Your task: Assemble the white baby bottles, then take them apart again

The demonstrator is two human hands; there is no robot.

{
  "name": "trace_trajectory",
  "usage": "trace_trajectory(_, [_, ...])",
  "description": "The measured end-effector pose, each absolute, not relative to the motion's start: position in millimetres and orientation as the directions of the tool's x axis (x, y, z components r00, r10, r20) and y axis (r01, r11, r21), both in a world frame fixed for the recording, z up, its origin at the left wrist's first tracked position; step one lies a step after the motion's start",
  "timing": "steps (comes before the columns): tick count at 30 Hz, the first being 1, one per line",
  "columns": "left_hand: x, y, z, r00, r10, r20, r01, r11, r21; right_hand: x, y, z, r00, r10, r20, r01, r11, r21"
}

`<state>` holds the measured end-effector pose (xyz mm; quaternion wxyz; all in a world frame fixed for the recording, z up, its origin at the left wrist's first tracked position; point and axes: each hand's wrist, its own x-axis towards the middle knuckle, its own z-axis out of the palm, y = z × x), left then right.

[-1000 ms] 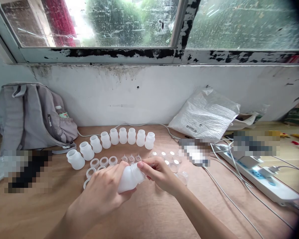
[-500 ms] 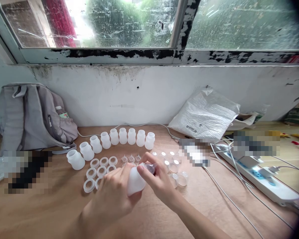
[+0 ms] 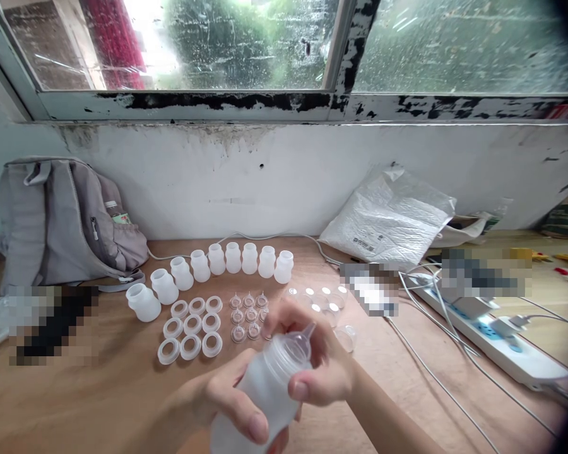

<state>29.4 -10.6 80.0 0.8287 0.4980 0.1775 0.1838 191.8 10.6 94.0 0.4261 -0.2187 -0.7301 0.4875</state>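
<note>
A frosted baby bottle [image 3: 265,394] tilts towards the right in front of me, with my left hand [image 3: 230,394] wrapped around its body. On its mouth sits a translucent collar ring [image 3: 281,359], and a clear nipple [image 3: 301,345] points up and right out of it. My right hand [image 3: 331,369] curls around this top end, its thumb at the ring and its fingers behind the nipple, slightly blurred. Beyond my hands lie several loose collar rings [image 3: 192,347] and several clear nipples [image 3: 250,315] in rows. Clear caps [image 3: 346,338] lie behind my right hand, partly covered.
An arc of several frosted bottles [image 3: 216,260] stands at the back. A grey backpack [image 3: 61,221] leans at the left wall. At the right are a silvery bag [image 3: 392,217], a power strip [image 3: 492,331] and white cables [image 3: 430,377].
The bottle and both hands have come nearer to me, and the bottle now shows its collar and nipple plainly. More loose rings and nipples are uncovered.
</note>
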Motion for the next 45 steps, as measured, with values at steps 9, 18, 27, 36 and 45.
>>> trace_trajectory(9, [9,-15,118,0.678,0.722,-0.137,0.247,-0.048,0.968,208,49,94,-0.367,0.868,0.335,0.118,0.401,-0.908])
trace_trajectory(18, [12,-11,105,0.379,0.926,-0.003,0.825,-0.336,0.454,204,38,96,-0.481,0.863,0.158,0.309,0.335,-0.89])
trace_trajectory(27, [12,-9,104,0.348,0.937,0.013,0.901,-0.339,0.27,208,48,87,-0.524,0.851,0.02,0.345,0.233,-0.909])
trace_trajectory(36, [5,-4,100,0.324,0.946,-0.017,0.93,-0.316,0.185,213,48,97,-0.517,0.854,0.065,0.31,0.258,-0.915])
trace_trajectory(45, [-2,4,101,0.148,0.989,-0.007,0.976,-0.144,0.163,182,48,48,-0.549,0.834,0.056,0.691,0.491,-0.53])
